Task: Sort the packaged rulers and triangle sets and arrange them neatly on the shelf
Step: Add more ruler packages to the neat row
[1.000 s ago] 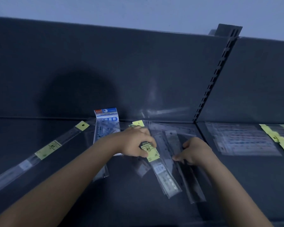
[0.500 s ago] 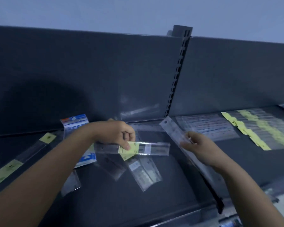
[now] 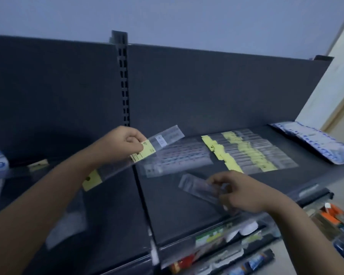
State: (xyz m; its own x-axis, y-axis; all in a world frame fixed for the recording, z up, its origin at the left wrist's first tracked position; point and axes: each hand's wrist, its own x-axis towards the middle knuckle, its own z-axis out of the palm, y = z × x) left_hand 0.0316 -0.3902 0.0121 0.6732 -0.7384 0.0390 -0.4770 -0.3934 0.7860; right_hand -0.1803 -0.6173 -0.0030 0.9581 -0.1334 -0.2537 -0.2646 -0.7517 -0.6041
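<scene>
Nearest me, under the front edge of the shelf (image 3: 177, 213), a lower tier (image 3: 216, 241) of blurred goods shows, too smeared to name. Just above that edge my right hand (image 3: 241, 193) has its fingers curled round a clear ruler packet (image 3: 197, 187), which lies slantwise low over the bare right bay. Further in, over the seam between the two bays, my left hand (image 3: 125, 144) pinches a yellow-labelled ruler packet (image 3: 147, 150) at its middle label and holds it clear of the shelf, its yellow hang tab dipping toward me and its clear end pointing at the back. Both are thin, glossy sleeves, long and flat, probably slippery and floppy. I judge the step to be carrying each packet to its like. Behind the hands a row of clear packets (image 3: 177, 155) lies beside a row of yellow-labelled packets (image 3: 248, 153), with blue-printed packets (image 3: 314, 141) at the far right corner. The next move calls for turning each packet parallel to its row and laying it overlapped, tabs lined up. Beyond stand the slotted upright (image 3: 124, 82) and the dark back panel (image 3: 216, 86).
</scene>
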